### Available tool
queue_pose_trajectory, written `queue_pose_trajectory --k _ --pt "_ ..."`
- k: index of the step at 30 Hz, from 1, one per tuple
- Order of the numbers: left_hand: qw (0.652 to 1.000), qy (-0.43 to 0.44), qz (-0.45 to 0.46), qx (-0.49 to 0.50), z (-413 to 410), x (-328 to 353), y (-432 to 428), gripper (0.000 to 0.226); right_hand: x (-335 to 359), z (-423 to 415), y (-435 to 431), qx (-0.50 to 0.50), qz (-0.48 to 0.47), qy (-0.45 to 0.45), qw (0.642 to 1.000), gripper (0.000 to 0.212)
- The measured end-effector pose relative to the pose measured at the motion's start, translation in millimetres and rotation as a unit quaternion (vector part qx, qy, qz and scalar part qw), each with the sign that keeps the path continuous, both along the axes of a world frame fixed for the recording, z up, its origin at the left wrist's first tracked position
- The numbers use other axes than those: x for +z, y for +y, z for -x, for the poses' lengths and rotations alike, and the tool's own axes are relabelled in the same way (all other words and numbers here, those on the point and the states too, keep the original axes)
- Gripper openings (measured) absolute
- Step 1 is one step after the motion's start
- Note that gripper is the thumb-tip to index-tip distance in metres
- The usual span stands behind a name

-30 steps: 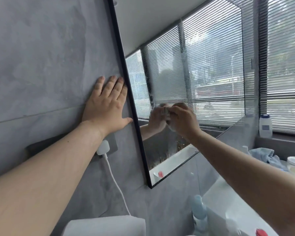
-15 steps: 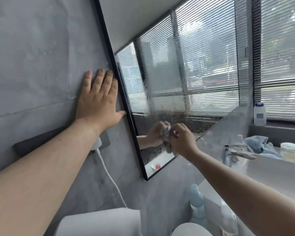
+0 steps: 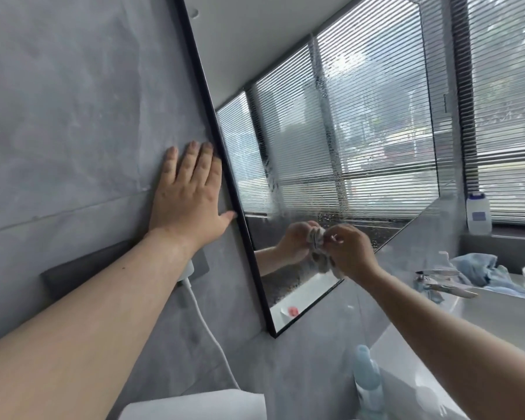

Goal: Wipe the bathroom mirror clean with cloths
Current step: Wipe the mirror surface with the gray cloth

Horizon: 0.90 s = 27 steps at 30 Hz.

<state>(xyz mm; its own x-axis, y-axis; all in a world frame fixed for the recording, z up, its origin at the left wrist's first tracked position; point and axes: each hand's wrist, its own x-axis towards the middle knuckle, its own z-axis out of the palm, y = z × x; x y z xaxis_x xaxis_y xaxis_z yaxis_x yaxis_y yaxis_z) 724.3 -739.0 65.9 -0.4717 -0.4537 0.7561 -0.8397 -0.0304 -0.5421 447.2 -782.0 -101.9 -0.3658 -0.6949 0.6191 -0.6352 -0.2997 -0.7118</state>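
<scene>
Labels: white bottle [image 3: 478, 213] on the window sill carries a pale blue label [image 3: 478, 216]; text too small to read

L hand [image 3: 188, 201]: laid flat on the grey wall [image 3: 73, 116], fingers straight, close together, pointing up. Thumb spread to the side, tip at the black frame of the mirror [image 3: 361, 147]. My forearm reaches up from lower left

R hand [image 3: 350, 253]: fingers curled, pinching a bunched grey-white cloth [image 3: 320, 253] against the glass. Back of hand toward me; forearm comes in from lower right

Mirror: flat on the wall, glass facing the room. Left frame edge runs up-down, leaning in view; btm edge runs away toward the window. Top is cut off, so I can't tell its long axis

Cloth: on lower part of the glass, near btm edge, long axis hanging approx. downward. Streaks & droplets on the glass above it

Faucet [image 3: 437, 280] & blue rag [image 3: 476, 268] sit at right
</scene>
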Motion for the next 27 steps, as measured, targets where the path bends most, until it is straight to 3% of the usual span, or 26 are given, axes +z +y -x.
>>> queue_pose_trajectory --k 5,8,13,22,27 --pt "1.0 -0.003 0.004 -0.007 -1.7 -0.7 1.4 0.104 84.3 10.8 -7.3 -0.009 0.088 -0.004 0.996 0.015" --pt "1.0 -0.001 0.004 -0.012 -2.1 -1.4 2.0 0.104 97.2 10.8 -12.8 -0.017 0.097 -0.007 0.995 0.017" --pt "1.0 -0.005 0.014 -0.009 -3.0 -3.1 1.0 0.103 57.2 -2.6 -18.4 -0.034 0.1 -0.045 0.993 0.009" --pt "0.999 -0.003 0.026 -0.04 -4.5 -4.1 -1.9 0.104 -76.5 -35.3 -18.0 -0.048 0.045 -0.263 0.962 0.008" --pt "0.999 -0.004 0.027 -0.042 -4.1 -5.2 -1.9 0.102 -78.8 -26.4 -33.4 -0.07 0.025 -0.346 0.935 0.009"
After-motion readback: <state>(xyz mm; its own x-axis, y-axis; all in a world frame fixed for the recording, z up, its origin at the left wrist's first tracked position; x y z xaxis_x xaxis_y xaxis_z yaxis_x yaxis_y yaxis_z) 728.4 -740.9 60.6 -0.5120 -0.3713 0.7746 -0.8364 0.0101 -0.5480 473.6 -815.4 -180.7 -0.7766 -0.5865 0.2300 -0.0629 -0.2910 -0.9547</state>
